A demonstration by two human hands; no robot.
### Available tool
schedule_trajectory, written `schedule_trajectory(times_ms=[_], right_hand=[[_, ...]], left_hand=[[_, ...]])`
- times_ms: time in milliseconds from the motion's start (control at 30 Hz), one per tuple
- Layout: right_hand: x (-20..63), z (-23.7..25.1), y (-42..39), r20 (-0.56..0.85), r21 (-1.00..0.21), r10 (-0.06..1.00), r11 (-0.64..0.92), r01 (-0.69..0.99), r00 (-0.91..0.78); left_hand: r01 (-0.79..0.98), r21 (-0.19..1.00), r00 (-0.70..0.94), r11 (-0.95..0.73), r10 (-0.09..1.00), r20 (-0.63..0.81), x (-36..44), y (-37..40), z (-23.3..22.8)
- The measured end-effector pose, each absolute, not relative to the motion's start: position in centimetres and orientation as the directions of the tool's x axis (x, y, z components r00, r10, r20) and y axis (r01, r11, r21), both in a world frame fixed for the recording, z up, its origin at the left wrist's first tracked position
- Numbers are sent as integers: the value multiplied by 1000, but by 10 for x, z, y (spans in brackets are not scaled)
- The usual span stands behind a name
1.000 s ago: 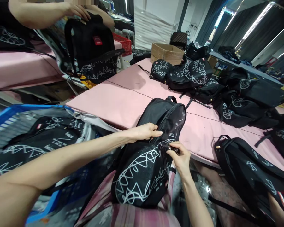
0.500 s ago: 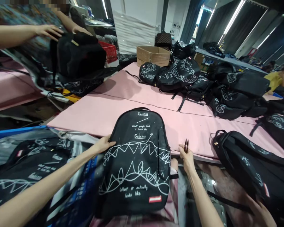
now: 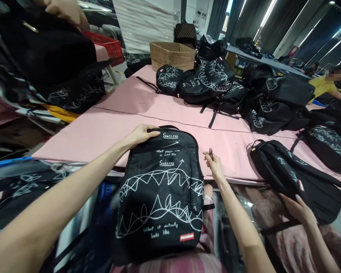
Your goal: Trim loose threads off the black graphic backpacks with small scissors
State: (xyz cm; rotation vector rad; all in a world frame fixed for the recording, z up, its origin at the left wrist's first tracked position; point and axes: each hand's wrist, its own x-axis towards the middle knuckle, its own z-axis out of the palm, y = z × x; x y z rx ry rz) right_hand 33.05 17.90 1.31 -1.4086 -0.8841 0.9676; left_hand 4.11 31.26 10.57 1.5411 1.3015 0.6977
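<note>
- Head view, only one camera. Black backpack sits centre-low in frame, front face up, half on the person's lap, top end resting on the near edge of the pink table.
- Left hand is on the backpack's top edge, upper-left corner of the bag; fingers curled over the rim, gripping it.
- Right hand is just right of the backpack, over the table edge, apart from the bag; fingers pressed together, pinching small thread snips, points up.
- Printed white scribbles and a red label show on the bag's front; side zipper runs down the right side, looks closed.
- Judgement: looks like the check-and-trim step. Bag is laid flat for a look-over, snips ready but not cutting.
- Judgement: next move needs the left hand to keep the bag steady while the snips come in to any loose thread on a seam; points must stay off the fabric and print.
- Lower right of frame: another person's hand touches a second backpack lying on the table edge.
- Upper centre and right: pile of backpacks, cardboard box behind it.
- Upper left: another person's hand on a black bag, blurred.
- Lower left: more printed bags in a blue crate.
</note>
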Motion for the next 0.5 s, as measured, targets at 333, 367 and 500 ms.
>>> schedule_trajectory(times_ms=[333, 367, 500], right_hand=[[308, 49, 179, 124, -984, 929, 69, 167, 350], [308, 46, 174, 161, -968, 908, 69, 240, 387], [305, 28, 151, 219, -806, 887, -71, 588, 407]], left_hand=[[394, 910, 280, -129, 960, 14, 1, 195, 129], [378, 924, 183, -51, 983, -21, 2, 195, 128], [149, 959, 13, 241, 969, -245, 15, 221, 127]])
